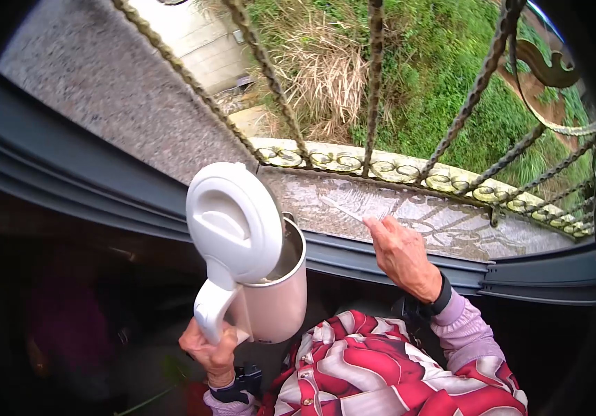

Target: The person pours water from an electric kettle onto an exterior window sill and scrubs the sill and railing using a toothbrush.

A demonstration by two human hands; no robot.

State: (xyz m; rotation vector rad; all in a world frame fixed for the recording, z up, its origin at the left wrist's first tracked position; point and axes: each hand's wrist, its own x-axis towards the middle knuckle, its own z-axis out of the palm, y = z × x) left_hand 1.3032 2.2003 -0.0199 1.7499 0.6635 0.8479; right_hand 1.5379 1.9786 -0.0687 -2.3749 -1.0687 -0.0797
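Observation:
An electric kettle (274,305) with a pale pink body is gripped at its white handle by my left hand (213,349), fingers wrapped round it. Its white lid (232,218) stands open on the hinge, so part of the metal inside shows. To the right, my right hand (405,253) is closed on a slim whitish stick-like tool (343,209), whose kind I cannot make out. The tool points up and left over the stone sill (298,188), apart from the kettle. Whether its tip touches the sill I cannot tell.
A dark window frame track (343,260) runs between me and the sill. Twisted metal railing bars (374,83) rise beyond it from an ornamented ledge (395,170). The sill looks wet under the bars. Green plants (423,90) and dry grass (326,76) lie below outside.

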